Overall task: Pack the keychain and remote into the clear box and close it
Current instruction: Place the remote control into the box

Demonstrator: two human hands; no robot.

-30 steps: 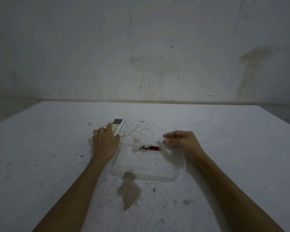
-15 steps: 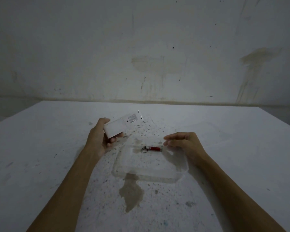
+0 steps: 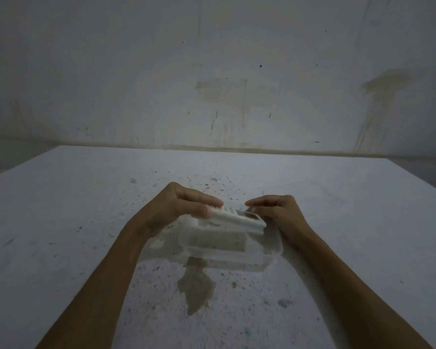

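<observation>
White rectangular plastic remote (image 3: 233,217) held over the open clear plastic box (image 3: 237,250), long axis running left to right and tilted down toward the right. Left hand (image 3: 184,210) pinches its left end, fingers curled closed on it; right hand (image 3: 280,212), fingers loosely bent, touches the right end beside the box's far right rim. Keychain is not visible, presumably beneath the remote. No legible writing; display blurred.

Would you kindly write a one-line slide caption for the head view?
Both hands, left hand and right hand, lower the white remote over the open clear box on a stained table.
</observation>
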